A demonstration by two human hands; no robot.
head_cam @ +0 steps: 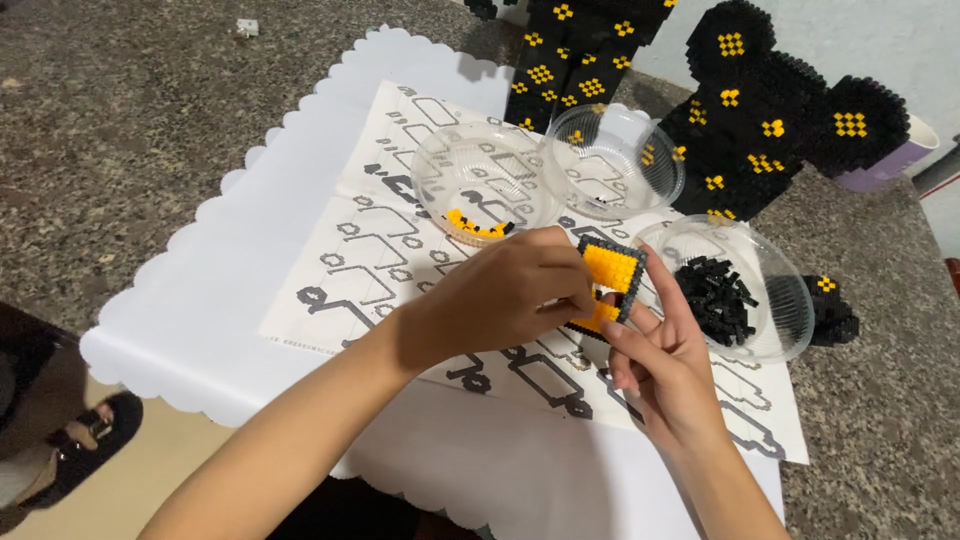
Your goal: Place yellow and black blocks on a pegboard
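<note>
Here, both hands meet above a printed pattern sheet (pixel 400 260) spread on a white scalloped mat (pixel 230 290) over the speckled stone surface (pixel 120 110). The left hand (pixel 500 300) and the right hand (pixel 665 355) each have their fingers closed on a small yellow block panel with a black edge (pixel 612 272), held upright between them. Just beside it stand three clear bowls: one with yellow pieces (pixel 480 185), one empty-looking (pixel 612 160), one with black pieces (pixel 740 290). Black-and-yellow block figures (pixel 770 130) stand behind.
</note>
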